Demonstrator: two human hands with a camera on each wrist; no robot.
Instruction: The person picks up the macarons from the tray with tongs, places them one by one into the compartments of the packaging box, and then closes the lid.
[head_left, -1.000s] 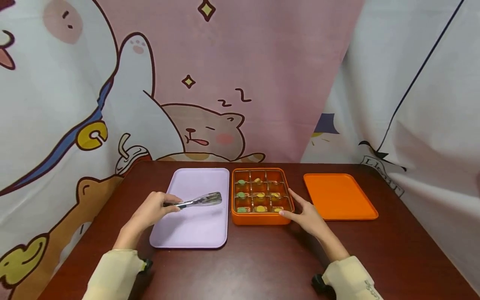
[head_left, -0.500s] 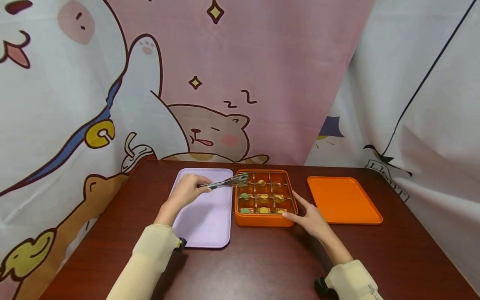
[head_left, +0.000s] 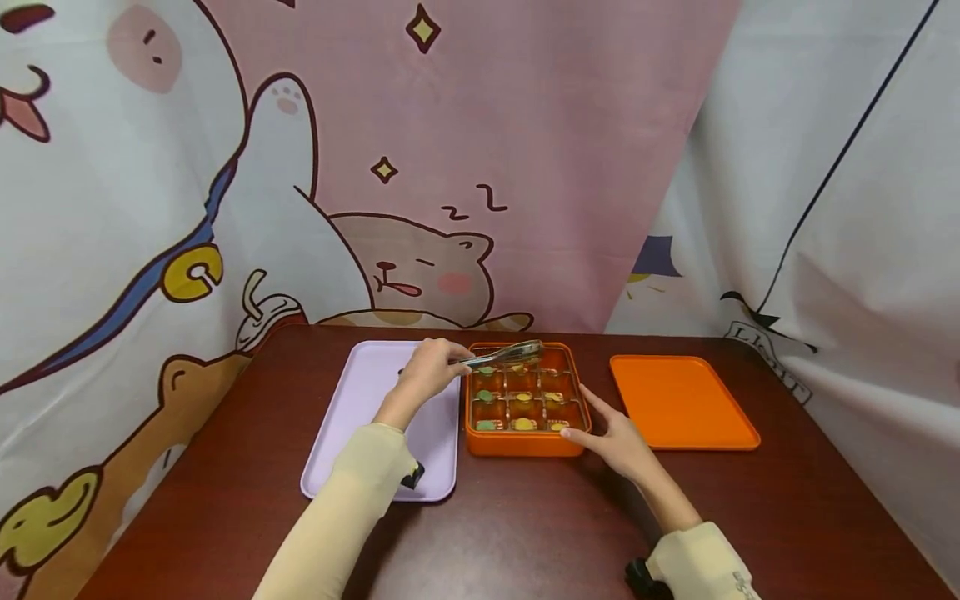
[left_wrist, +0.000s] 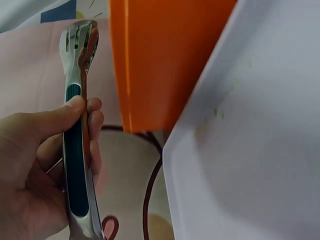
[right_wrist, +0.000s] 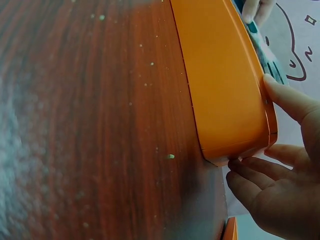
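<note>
Metal tongs with green handle insets [left_wrist: 75, 150] are held between the thumb and fingers of my left hand [head_left: 429, 372]. Their slotted tips [head_left: 528, 351] reach over the back row of an orange divided box [head_left: 525, 444]; I see no piece between them. Small green pieces [head_left: 486, 426] and yellow pieces [head_left: 524, 424] lie in the box's compartments, too small to identify. At the box's front right corner, my right hand [head_left: 621, 444] grips it, the thumb on the rim and the fingers [right_wrist: 250, 175] against the side.
A lilac tray [head_left: 333, 446] lies left of the box, under my left forearm. To the right is a flat orange tray [head_left: 684, 404]. Small green crumbs [right_wrist: 171, 156] dot the dark wooden table [head_left: 510, 533]. A printed cloth [head_left: 570, 167] hangs behind.
My left hand has carried the tongs rightward from above the lilac tray to over the back of the box. My right hand stays at the box's corner.
</note>
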